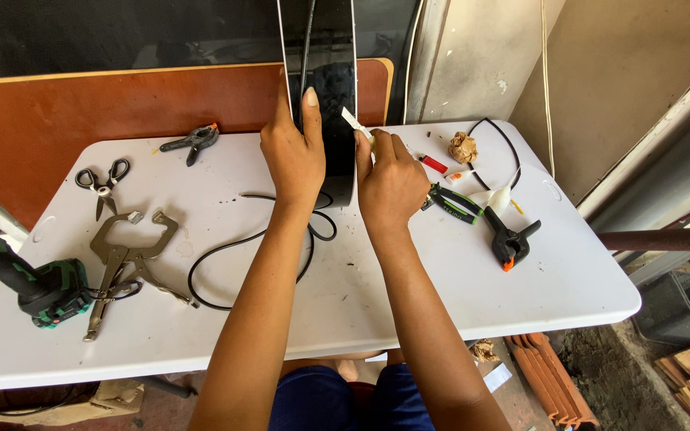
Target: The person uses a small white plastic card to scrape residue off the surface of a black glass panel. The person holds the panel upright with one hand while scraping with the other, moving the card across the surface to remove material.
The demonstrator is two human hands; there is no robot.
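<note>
Head camera looks down at a white table [361,303]. Left hand [295,156] is wrapped around the edge of a tall black panel [331,104] that stands up on the table. Right hand [391,179] pinches a small white strip [354,121] against the panel's other edge. Black cable [225,249] curls below the panel. Scissors [101,185] and big metal clamps [125,255] lie far left.

both arms outstretched, left hand [293,156] and right hand [390,179] gripping

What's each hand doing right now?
Left hand: gripping the upright black panel.
Right hand: closed on a small white blade-like tool.
</note>
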